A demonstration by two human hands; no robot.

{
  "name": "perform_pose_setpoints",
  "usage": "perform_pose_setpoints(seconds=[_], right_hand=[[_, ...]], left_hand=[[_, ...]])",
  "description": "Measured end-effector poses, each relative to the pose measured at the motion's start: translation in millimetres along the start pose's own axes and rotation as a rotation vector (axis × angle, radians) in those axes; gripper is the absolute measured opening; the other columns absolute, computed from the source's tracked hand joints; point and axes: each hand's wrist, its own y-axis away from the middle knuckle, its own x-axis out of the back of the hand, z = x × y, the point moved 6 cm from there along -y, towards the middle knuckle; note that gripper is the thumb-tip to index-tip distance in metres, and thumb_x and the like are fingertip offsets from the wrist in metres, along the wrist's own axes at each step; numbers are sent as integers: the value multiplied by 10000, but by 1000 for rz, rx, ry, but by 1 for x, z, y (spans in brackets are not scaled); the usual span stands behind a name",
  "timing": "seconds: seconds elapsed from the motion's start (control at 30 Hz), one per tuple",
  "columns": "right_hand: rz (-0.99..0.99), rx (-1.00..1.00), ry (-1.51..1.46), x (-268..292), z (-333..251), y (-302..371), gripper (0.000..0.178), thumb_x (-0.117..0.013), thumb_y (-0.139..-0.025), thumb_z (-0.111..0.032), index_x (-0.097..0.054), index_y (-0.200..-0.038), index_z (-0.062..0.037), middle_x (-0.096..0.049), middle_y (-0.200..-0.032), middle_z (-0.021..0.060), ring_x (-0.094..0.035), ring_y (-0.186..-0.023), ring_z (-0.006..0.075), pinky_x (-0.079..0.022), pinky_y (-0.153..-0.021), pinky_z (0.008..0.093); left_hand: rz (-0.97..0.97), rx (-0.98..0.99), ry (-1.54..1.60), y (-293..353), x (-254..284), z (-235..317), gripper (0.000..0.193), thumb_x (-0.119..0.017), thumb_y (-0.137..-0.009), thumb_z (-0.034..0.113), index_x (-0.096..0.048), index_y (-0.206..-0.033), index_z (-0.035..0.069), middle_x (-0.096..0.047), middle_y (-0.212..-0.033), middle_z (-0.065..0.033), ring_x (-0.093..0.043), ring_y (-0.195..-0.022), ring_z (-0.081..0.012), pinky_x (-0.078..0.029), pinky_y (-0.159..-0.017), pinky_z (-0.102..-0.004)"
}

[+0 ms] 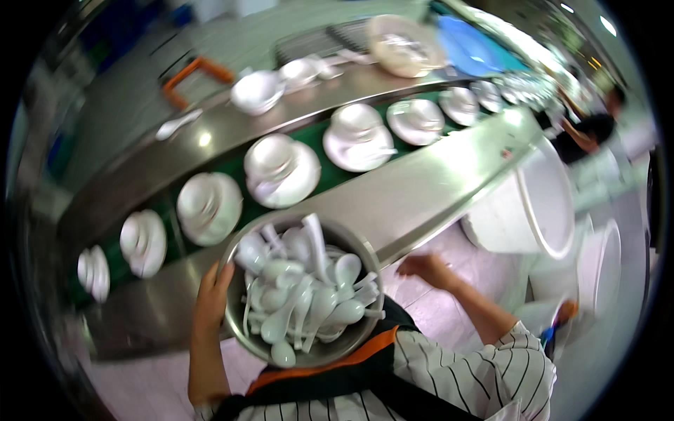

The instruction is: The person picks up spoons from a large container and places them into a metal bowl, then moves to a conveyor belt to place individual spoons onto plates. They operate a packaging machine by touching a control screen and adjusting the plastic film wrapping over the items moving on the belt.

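Observation:
A round metal bowl (pixel 234 319) heaped with white soup spoons (pixel 309 281) is held against my front, partly over the near edge of the counter. My left hand (pixel 214 284) grips its left rim. To the right of the bowl and apart from it is my right hand (pixel 427 271), slightly blurred, its fingers loosely bent and nothing seen in it. Just beyond the bowl, sets of white plates with small bowls (pixel 281 170) stand in a row on a green conveyor belt (pixel 319 184). A white spoon lies on at least one plate (pixel 358 151).
A steel ledge (pixel 217 137) behind the belt holds a lone spoon (pixel 178 125), white bowls (pixel 257 92), a cream basin (pixel 404 45) and a blue basin (pixel 469 45). Large white tubs (pixel 523 203) stand at right. Another person (pixel 593 130) is at the far right.

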Motion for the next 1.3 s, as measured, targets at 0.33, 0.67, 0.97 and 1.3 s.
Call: perform_pose_setpoints(seconds=[0.33,0.67,0.97,1.3], right_hand=[[-60,-652,314,-89,145,92,475,-453,-833,-515,-600,-1094,-147,-621,-1013,124,-593,-924,302,-466,-781,409],[409,-589,399,55,216,87,306,-502,-833,-419,-627,-873,-142,-642,-766,113,-618,-751,311,-480,-650,414],[727,324,-146,307,21,84,450,-610,-825,-241,-454,-1208,-64,-609,-981,136,-617,-806,235,-493,-679,332],[-22,788,932,225,-69,9,416,-670,-679,-271,-557,-1010,-46,-579,-833,95,-568,-796,248,-458,-700,319]], left_hand=[[-251,-162,146,-27,-66,31,389,-491,-899,277,-508,-1131,-35,-562,-1029,-96,-511,-927,-149,-393,-820,-278],[-233,-185,104,-38,-190,83,365,-495,-894,282,-540,-1092,-22,-569,-998,-70,-509,-920,-136,-388,-816,-273],[-215,-188,73,-45,-280,119,385,-474,-906,294,-533,-1113,-25,-565,-1008,-51,-499,-917,-112,-362,-849,-253],[-187,-163,123,-55,-334,147,380,-511,-891,275,-537,-1116,-30,-581,-1022,-67,-522,-927,-120,-384,-841,-255]])
